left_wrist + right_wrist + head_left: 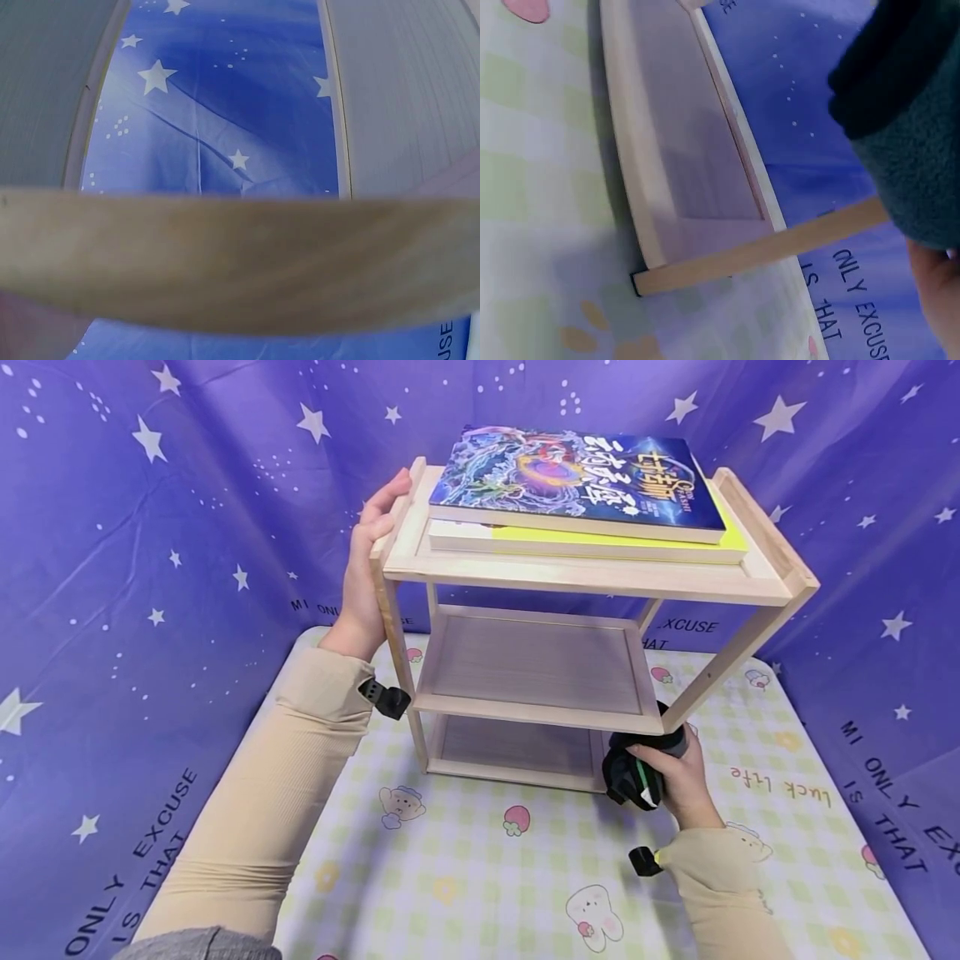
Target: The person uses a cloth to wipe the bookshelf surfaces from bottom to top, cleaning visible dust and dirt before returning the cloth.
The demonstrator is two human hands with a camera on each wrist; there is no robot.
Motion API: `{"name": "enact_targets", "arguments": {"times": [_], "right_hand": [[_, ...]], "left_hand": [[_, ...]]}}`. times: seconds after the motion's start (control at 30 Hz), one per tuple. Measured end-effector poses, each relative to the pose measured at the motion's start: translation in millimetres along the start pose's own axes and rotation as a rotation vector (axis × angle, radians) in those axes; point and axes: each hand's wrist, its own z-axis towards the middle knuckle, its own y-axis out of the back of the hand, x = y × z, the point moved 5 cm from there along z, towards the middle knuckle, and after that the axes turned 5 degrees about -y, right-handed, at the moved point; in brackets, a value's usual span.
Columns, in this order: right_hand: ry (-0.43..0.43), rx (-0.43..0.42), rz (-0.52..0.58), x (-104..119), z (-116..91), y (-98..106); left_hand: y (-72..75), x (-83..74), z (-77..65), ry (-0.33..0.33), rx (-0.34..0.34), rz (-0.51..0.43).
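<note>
A pale wooden shelf rack [525,718] with three tiers stands on the table. My left hand [365,572] grips the upper left side of the rack, its fingers up at the side rail [240,259]. With my right hand [686,777] I hold a bunched dark cloth [633,772] against the front right post [720,664], just below the middle tier. Up close the cloth [911,172] looks fuzzy and dark teal with a black edge, and it wraps the post. A white tag and a green strip show on it.
Two books lie stacked on the top tier: a dark blue illustrated one [570,485] over a yellow-edged one [600,545]. A checked cloth with cartoon prints [465,877] covers the table. Purple star-printed curtains [150,568] surround it at the back and sides.
</note>
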Motion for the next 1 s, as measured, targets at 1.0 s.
{"name": "enact_targets", "arguments": {"times": [1.0], "right_hand": [[0.069,-0.619,-0.356,-27.4,-25.3,-8.5]], "left_hand": [[0.0,0.6,0.4,-0.002,-0.001,-0.001]]}}
